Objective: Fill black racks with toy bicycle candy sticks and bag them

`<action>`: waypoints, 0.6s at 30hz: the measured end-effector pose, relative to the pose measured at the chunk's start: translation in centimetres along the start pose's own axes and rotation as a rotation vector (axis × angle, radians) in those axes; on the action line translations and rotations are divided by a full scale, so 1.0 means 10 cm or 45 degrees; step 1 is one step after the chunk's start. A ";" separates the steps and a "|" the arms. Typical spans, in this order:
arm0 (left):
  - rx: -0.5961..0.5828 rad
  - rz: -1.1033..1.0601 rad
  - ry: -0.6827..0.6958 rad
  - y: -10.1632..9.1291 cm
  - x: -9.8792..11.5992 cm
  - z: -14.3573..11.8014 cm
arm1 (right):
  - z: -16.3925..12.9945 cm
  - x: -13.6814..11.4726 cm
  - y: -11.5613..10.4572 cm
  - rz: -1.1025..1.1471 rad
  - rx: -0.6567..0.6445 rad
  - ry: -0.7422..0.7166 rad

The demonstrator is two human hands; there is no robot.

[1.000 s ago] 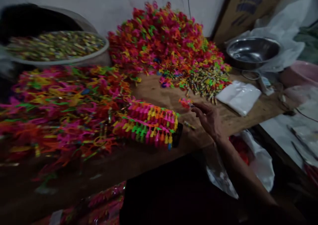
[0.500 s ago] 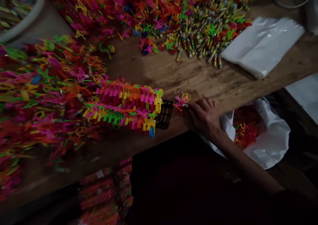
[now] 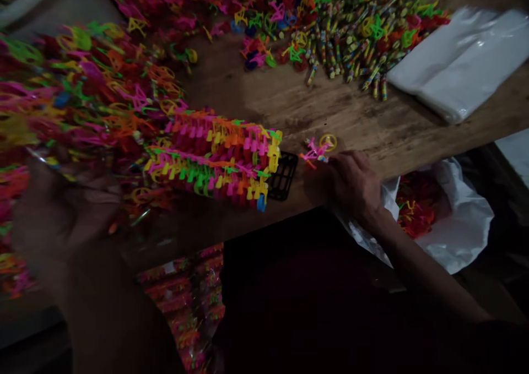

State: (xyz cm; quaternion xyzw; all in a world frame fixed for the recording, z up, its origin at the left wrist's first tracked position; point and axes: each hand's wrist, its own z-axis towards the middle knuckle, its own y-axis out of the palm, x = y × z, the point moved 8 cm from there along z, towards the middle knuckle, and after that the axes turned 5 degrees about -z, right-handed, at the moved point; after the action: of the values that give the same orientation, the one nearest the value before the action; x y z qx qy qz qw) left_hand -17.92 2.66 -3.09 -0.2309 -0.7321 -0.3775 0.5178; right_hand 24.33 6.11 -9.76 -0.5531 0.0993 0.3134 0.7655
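At the lower left, my left hand is blurred over the pile of small plastic toys. Its fingers look curled in, and a shiny bit shows at the fingertips, too smeared to name. My right hand rests at the table's front edge, fingers bent downward and their tips lost in shadow. Right beside it lies a small cluster of pink, yellow and orange toys. Between the hands, rows of toys stand lined up in bright colours, next to a black plastic grid.
Printed little tubes are heaped at the back beside more loose toys. A stack of clear plastic bags lies at the right. Below the table edge, an opened white sack holds red pieces. A pale tub stands at back left.
My left hand has come into view at the lower left. The whole view has shifted slightly; the right hand keeps its place by the toy cluster.
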 end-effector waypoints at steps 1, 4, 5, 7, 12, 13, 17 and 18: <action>0.010 -0.142 -0.023 -0.06 -0.02 -0.01 | -0.02 0.01 -0.03 0.075 0.002 0.061; -0.003 -0.485 -0.064 -0.07 -0.11 -0.08 | -0.13 -0.07 -0.05 0.316 -0.036 0.211; -0.019 -0.529 -0.047 -0.03 -0.13 -0.12 | -0.16 -0.14 -0.03 0.380 -0.053 0.221; -0.065 -0.594 -0.042 0.09 -0.20 -0.20 | -0.21 -0.32 0.01 0.447 -0.063 0.170; -0.176 -0.800 -0.179 0.38 -0.41 -0.40 | -0.29 -0.71 0.13 0.454 -0.041 -0.053; -0.169 -0.850 -0.186 0.39 -0.43 -0.41 | -0.30 -0.76 0.17 0.460 -0.031 -0.071; -0.077 -0.934 -0.216 0.28 -0.55 -0.36 | -0.27 -0.79 0.31 0.511 0.054 0.015; -0.074 -0.938 -0.226 0.24 -0.59 -0.34 | -0.25 -0.78 0.36 0.526 0.061 0.049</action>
State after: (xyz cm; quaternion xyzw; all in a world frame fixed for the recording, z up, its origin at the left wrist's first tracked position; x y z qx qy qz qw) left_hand -12.10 1.77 -7.19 0.0013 -0.7971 -0.5374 0.2753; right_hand 16.57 1.61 -9.56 -0.5084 0.2327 0.4507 0.6959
